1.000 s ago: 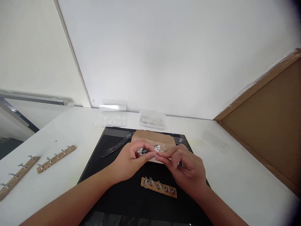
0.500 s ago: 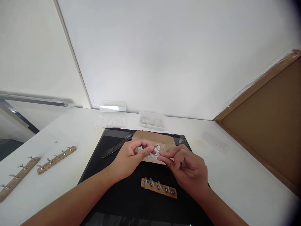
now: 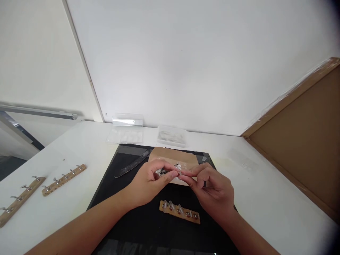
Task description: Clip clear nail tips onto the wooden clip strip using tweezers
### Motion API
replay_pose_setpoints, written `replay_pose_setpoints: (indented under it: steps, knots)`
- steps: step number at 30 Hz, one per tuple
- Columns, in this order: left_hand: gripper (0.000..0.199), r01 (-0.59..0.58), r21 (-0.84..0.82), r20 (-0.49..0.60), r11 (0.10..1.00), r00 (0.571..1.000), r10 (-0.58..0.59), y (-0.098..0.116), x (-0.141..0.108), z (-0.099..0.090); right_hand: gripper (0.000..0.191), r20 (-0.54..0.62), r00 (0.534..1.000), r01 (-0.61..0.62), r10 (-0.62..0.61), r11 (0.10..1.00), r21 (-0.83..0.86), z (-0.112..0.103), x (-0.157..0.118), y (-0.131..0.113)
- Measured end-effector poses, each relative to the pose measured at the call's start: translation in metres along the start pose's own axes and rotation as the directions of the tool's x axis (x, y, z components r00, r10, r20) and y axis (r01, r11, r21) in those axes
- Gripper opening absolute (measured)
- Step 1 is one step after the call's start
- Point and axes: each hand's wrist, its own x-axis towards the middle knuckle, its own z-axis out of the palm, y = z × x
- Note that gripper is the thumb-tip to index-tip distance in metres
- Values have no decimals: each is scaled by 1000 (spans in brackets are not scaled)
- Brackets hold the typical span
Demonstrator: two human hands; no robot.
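My left hand (image 3: 155, 179) and my right hand (image 3: 212, 184) meet at the fingertips, each in a pinch. Whatever small piece lies between them is too tiny and covered to name. Under the hands a sheet of brown paper (image 3: 174, 154) carries a heap of small whitish pieces (image 3: 178, 165), partly hidden by my fingers. Nearer to me lies a wooden strip (image 3: 179, 212) with metal stands, several bearing clear nail tips. A dark ring circles a finger of my right hand.
A curved black nail file (image 3: 132, 164) rests on the black mat (image 3: 140, 226), left of the paper. Behind it stand a clear box of nail tips (image 3: 172, 136) and an opened clear case (image 3: 124, 135). Two wooden strips, one a nail-tip holder (image 3: 64, 180), lie at left.
My left fingertips have moved right and slightly down, closing the gap to my right fingertips. The right hand has hardly moved.
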Motion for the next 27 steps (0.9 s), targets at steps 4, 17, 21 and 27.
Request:
replay_pose_setpoints:
  steps: [4, 17, 21, 27]
  knots:
    - [25, 32, -7, 1, 999, 999, -32, -1, 0, 0, 43, 14, 1000, -15, 16, 1000, -11, -1, 2, -1]
    - [21, -131, 49, 51, 990, 990, 129, 3, -4, 1, 29, 83, 994, -69, 68, 998, 10, -1, -1, 0]
    - [20, -147, 92, 60, 985, 988, 142, 5, -5, 2, 30, 73, 995, -66, 69, 997, -47, -2, -4, 2]
    - [20, -53, 71, 55, 996, 997, 49, 4, -3, 4, 24, 161, 983, 115, -92, 984, -137, -4, 6, -3]
